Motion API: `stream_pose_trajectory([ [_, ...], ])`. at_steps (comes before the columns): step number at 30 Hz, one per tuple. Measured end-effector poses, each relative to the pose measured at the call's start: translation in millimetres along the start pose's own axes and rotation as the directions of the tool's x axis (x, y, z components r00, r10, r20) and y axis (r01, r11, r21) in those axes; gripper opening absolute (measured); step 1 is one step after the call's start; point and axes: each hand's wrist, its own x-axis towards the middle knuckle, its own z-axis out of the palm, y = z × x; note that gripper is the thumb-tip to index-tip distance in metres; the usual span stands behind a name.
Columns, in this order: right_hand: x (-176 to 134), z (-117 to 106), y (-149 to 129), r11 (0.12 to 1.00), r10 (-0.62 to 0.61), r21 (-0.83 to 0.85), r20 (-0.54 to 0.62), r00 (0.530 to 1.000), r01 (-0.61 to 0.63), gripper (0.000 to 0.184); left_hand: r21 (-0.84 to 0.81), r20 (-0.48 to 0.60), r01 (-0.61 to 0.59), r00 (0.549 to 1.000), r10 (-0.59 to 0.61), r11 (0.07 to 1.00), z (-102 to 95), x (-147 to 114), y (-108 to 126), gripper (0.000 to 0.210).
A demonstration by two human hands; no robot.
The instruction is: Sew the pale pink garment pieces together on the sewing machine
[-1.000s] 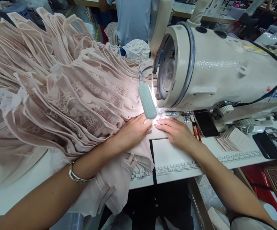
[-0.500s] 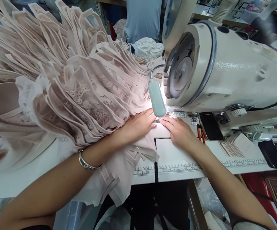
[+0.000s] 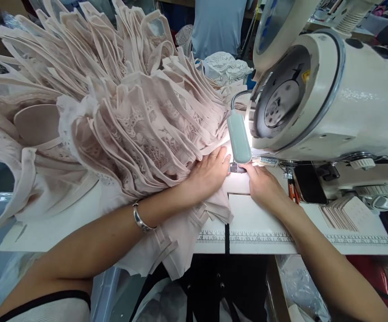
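Observation:
Under the machine's light, my left hand (image 3: pixel 210 172) lies with fingers stretched out on a pale pink lace bra (image 3: pixel 167 143), part of a large bunched pile. Its fingertips are just left of the metal presser foot (image 3: pixel 236 167). On the other side of the foot, my right hand (image 3: pixel 264 185) has its thumb and fingers drawn together, close to the foot. What they pinch is hidden by the hand and the lamp. The sewing machine (image 3: pixel 358 107) stands behind my right hand, its round disc (image 3: pixel 281 103) facing me. A green lamp head (image 3: pixel 239 138) hangs over the foot.
A ruler strip (image 3: pixel 261 237) runs along the front edge of the white table. To the right are orange-handled snips (image 3: pixel 293 191), a dark phone (image 3: pixel 309 181) and a stack of fabric pieces (image 3: pixel 344 212). A person in blue (image 3: pixel 217 27) is beyond the machine.
The view has shifted, so most things sit further right. My hands have drawn apart, uncovering the presser foot. The machine's disc, blurred before, now shows its holes sharply.

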Motion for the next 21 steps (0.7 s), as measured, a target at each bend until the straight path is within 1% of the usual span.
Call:
stream_pose_trajectory([
  [2,2.7,3.2,1.0,0.999,0.05,-0.017,0.002,0.999,-0.05,0.054,0.065,-0.007,-0.105,0.994,0.106,0.992,-0.5,-0.4,4.3,0.03],
  [4,6.6,4.8,1.0,0.993,0.095,-0.07,0.029,0.995,-0.093,0.048,0.109,0.025,-0.209,0.978,0.207,0.972,-2.7,-0.1,6.8,0.036],
  [6,10.0,4.3,0.4,0.986,0.116,-0.123,0.041,0.992,-0.11,0.041,0.169,0.047,-0.248,0.969,0.244,0.954,-4.8,1.4,6.8,0.038],
  [8,10.8,2.2,-0.2,0.985,0.108,-0.135,0.018,0.994,-0.105,0.035,0.193,0.024,-0.215,0.976,0.214,0.957,-5.6,4.0,4.3,0.033],
  [9,9.9,1.1,-0.5,0.988,0.092,-0.125,0.0,0.996,-0.091,0.033,0.175,0.009,-0.187,0.982,0.189,0.967,-5.4,5.5,2.2,0.029],
  [10,8.2,0.2,-0.7,0.991,0.074,-0.112,-0.017,0.997,-0.075,0.032,0.135,0.002,-0.16,0.987,0.161,0.978,-4.8,7.0,-0.2,0.025],
  [12,3.5,-0.8,-1.5,0.995,0.043,-0.091,-0.048,0.998,-0.047,0.032,0.026,0.018,-0.119,0.993,0.119,0.993,-3.1,9.4,-5.4,0.03],
  [15,-3.2,0.4,-3.1,0.993,0.021,-0.11,-0.088,0.996,-0.031,0.037,-0.063,0.051,-0.117,0.991,0.121,0.991,-0.1,11.0,-11.1,0.036],
  [18,-5.9,3.4,-4.1,0.988,-0.018,-0.155,-0.138,0.99,-0.004,0.042,-0.094,0.046,-0.136,0.989,0.14,0.986,0.7,10.8,-12.5,0.031],
  [21,-5.6,5.3,-4.0,0.987,-0.047,-0.158,-0.172,0.984,0.019,0.044,-0.119,0.056,-0.134,0.988,0.142,0.984,-1.0,10.2,-11.4,0.028],
])
